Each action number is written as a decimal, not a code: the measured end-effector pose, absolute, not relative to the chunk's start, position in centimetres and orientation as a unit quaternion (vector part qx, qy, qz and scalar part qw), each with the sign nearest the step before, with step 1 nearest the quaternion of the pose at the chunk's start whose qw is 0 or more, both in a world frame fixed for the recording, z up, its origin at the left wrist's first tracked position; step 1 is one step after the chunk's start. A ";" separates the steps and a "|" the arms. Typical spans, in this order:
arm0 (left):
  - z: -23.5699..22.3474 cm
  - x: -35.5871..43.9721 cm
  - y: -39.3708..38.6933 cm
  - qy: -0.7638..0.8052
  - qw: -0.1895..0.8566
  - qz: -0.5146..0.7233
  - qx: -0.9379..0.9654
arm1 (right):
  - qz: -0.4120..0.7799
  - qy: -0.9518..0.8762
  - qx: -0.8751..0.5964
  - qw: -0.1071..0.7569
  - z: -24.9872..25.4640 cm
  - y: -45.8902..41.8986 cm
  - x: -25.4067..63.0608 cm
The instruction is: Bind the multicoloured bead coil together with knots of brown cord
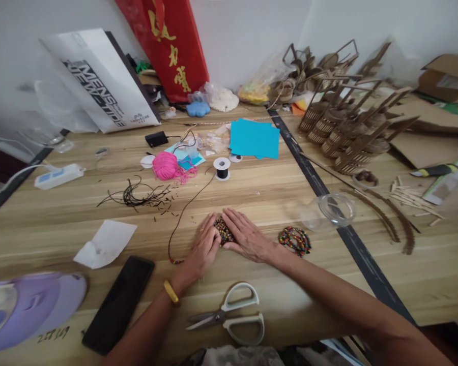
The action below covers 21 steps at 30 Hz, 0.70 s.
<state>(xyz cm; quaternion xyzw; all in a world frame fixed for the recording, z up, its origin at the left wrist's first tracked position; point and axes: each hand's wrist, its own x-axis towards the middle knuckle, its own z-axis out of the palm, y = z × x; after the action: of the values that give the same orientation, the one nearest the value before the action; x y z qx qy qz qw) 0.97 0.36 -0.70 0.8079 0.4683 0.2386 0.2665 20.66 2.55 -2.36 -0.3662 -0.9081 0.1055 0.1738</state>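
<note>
A heap of small multicoloured beads (223, 230) lies on the wooden table (275, 193) between my two hands. My left hand (204, 249) lies flat against the heap's left side, fingers stretched forward and together. My right hand (248, 236) lies flat on the heap's right side, fingers pointing left over the beads. Neither hand grips anything. A dark cord (183, 213) runs from a black thread spool (222, 168) down to the left of my left hand. A finished beaded bracelet (294, 240) lies just right of my right wrist.
White-handled scissors (232, 315) lie near the front edge. A black phone (118, 302), a purple cap (26, 310) and white paper (105, 243) sit at the left. A clear plastic cup (334, 209), pink yarn (166, 166), blue paper (254, 138) and wooden basket models (347, 132) lie farther off.
</note>
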 end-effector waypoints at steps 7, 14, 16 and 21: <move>-0.7 1.1 0.2 0.456 0.234 0.211 0.832 | 0.098 -0.916 -0.345 0.179 -2.5 2.8 20.2; -0.6 1.3 0.2 0.452 0.226 0.184 0.843 | 0.102 -0.918 -0.341 0.173 -2.1 2.5 20.2; -0.7 1.2 0.2 0.450 0.230 0.186 0.843 | 0.103 -0.918 -0.343 0.171 -2.0 2.5 20.2; -0.5 1.1 0.3 0.445 0.245 0.198 0.838 | 0.106 -0.917 -0.344 0.172 -1.7 2.5 20.2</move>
<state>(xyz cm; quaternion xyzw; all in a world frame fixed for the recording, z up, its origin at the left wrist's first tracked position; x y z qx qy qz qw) 1.15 0.28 -0.54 0.8383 0.4450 0.1982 0.2449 20.17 2.47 -1.69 -0.3444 -0.9169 0.1056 0.1719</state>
